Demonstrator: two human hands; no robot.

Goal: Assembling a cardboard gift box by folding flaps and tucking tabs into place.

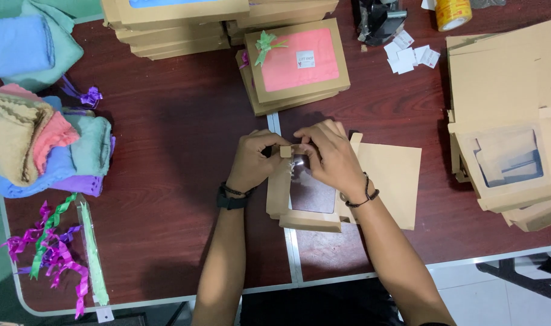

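Pinching top flap of light, creasable kraft window box [305,208] with left hand [254,162], right hand [330,157]; best gripped at stiff folded edges.

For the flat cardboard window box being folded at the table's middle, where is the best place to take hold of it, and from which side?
Probably the near cardboard edge of the window box, pinched from the person's side. That strip is solid card and lies free, while the clear window in the middle looks flimsy, and the far edge is already taken up by the left hand and right hand working on a tab.
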